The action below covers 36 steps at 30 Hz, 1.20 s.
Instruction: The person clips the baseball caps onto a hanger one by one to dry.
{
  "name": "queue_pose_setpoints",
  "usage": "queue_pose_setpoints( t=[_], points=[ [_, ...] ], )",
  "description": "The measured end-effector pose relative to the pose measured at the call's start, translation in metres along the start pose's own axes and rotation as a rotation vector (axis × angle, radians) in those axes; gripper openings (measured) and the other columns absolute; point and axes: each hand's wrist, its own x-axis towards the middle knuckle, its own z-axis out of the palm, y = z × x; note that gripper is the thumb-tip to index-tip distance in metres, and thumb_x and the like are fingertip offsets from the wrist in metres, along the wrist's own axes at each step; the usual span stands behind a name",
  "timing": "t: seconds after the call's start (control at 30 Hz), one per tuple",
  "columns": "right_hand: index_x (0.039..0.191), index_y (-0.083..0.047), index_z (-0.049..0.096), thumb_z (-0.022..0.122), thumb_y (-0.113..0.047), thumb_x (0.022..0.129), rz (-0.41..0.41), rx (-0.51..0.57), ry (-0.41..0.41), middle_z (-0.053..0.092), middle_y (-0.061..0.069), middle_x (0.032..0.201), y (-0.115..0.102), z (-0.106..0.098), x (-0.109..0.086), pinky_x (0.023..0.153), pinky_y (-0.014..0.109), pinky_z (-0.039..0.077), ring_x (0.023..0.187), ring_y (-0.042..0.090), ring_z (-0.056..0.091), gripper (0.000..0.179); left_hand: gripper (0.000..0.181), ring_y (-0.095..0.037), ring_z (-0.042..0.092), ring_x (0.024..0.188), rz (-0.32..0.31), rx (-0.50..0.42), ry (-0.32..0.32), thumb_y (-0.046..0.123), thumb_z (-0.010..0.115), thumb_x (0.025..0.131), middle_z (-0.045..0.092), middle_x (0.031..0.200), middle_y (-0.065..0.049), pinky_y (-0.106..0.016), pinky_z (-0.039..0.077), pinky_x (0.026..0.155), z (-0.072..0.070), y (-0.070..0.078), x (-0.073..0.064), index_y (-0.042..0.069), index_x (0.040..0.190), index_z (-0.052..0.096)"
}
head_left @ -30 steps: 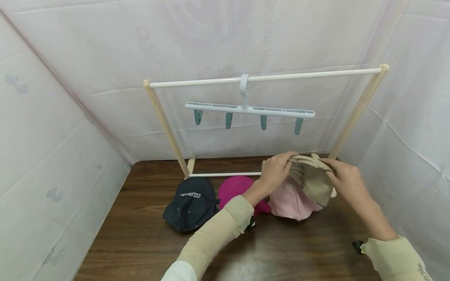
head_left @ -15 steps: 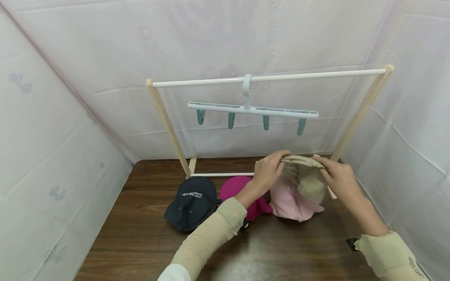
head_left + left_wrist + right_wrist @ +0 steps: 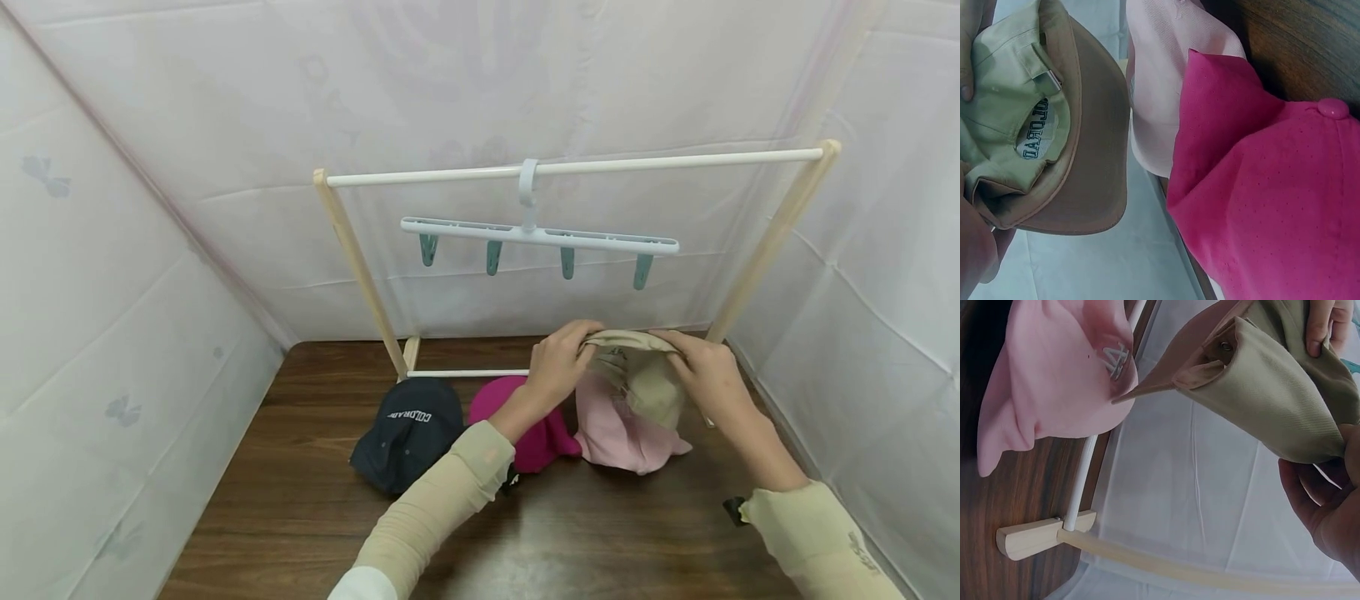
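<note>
Both hands hold a khaki baseball cap above the table, bent along its upper edge. My left hand pinches one end of that edge, and my right hand grips the other. In the left wrist view the cap's brim points down toward the table, and its strap and back opening show. A light pink cap lies on the table below and behind it, partly covered in the head view. Beside that lies a magenta cap, partly behind my left forearm.
A navy cap with white lettering lies at the left of the row. Behind stands a rack with a white top bar and wooden legs. From the bar hangs a pale blue hanger with several teal clips. White cloth walls surround the table.
Both hands have shifted a little to the left with the khaki cap, keeping their hold on it. The other caps and the hanger stay as they were; the head view has turned slightly.
</note>
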Motion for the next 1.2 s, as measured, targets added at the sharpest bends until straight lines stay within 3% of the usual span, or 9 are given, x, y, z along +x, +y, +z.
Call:
queue_pose_setpoints(
  t=[0.23, 0.37, 0.53, 0.67, 0.8, 0.93, 1.2],
  points=[
    [0.119, -0.007, 0.074, 0.069, 0.008, 0.09, 0.013, 0.034, -0.006, 0.074, 0.022, 0.105, -0.001, 0.004, 0.006, 0.056, 0.044, 0.049, 0.063, 0.025, 0.061, 0.032, 0.028, -0.011, 0.07, 0.103, 0.031, -0.016, -0.029, 0.015, 0.062, 0.102, 0.067, 0.13, 0.006, -0.028, 0.056, 0.064, -0.005, -0.004, 0.002, 0.023, 0.129, 0.067],
    [0.117, -0.003, 0.074, 0.068, 0.008, 0.091, 0.021, 0.041, 0.017, 0.074, 0.023, 0.105, -0.002, 0.005, 0.014, 0.059, 0.047, 0.05, 0.067, 0.03, 0.065, 0.029, 0.03, -0.011, 0.071, 0.096, 0.059, -0.023, -0.026, 0.013, 0.062, 0.101, 0.068, 0.128, 0.005, -0.028, 0.055, 0.062, -0.01, -0.004, 0.008, 0.022, 0.129, 0.067],
    [0.115, 0.003, 0.073, 0.07, 0.006, 0.09, 0.033, 0.044, 0.025, 0.074, 0.024, 0.099, -0.004, 0.006, 0.021, 0.055, 0.041, 0.043, 0.055, 0.022, 0.05, 0.026, 0.029, -0.012, 0.071, 0.099, 0.081, -0.014, -0.027, 0.018, 0.064, 0.101, 0.07, 0.126, 0.004, -0.031, 0.056, 0.065, -0.016, -0.006, 0.012, 0.02, 0.13, 0.068],
    [0.111, 0.005, 0.073, 0.072, 0.004, 0.089, 0.03, 0.063, 0.027, 0.074, 0.024, 0.094, -0.006, 0.01, 0.026, 0.056, 0.041, 0.048, 0.057, 0.022, 0.055, 0.022, 0.032, -0.013, 0.07, 0.106, 0.114, -0.004, -0.043, 0.028, 0.065, 0.102, 0.07, 0.127, 0.002, -0.029, 0.058, 0.072, -0.018, -0.006, 0.015, 0.018, 0.132, 0.067],
    [0.109, 0.006, 0.074, 0.072, 0.002, 0.09, 0.015, 0.104, 0.008, 0.075, 0.023, 0.093, -0.011, 0.015, 0.03, 0.055, 0.038, 0.049, 0.057, 0.019, 0.055, 0.019, 0.035, -0.012, 0.072, 0.102, 0.131, 0.018, -0.064, 0.036, 0.06, 0.104, 0.071, 0.127, 0.002, -0.025, 0.057, 0.068, -0.019, -0.004, 0.017, 0.019, 0.134, 0.065],
    [0.109, 0.005, 0.075, 0.072, -0.001, 0.092, 0.018, 0.108, -0.015, 0.075, 0.022, 0.092, -0.016, 0.017, 0.037, 0.056, 0.038, 0.051, 0.057, 0.018, 0.056, 0.018, 0.032, -0.015, 0.073, 0.095, 0.103, 0.049, -0.076, 0.035, 0.054, 0.106, 0.072, 0.125, 0.004, -0.027, 0.056, 0.061, -0.021, -0.003, 0.02, 0.021, 0.132, 0.067],
    [0.116, 0.0, 0.073, 0.07, -0.011, 0.097, 0.1, 0.142, -0.161, 0.075, 0.017, 0.096, -0.017, 0.011, 0.044, 0.056, 0.031, 0.045, 0.06, 0.017, 0.054, 0.022, 0.027, -0.021, 0.074, 0.09, -0.017, 0.063, -0.056, 0.03, 0.049, 0.109, 0.075, 0.113, 0.001, -0.036, 0.058, 0.066, -0.025, -0.005, 0.027, 0.019, 0.124, 0.069]
  ],
)
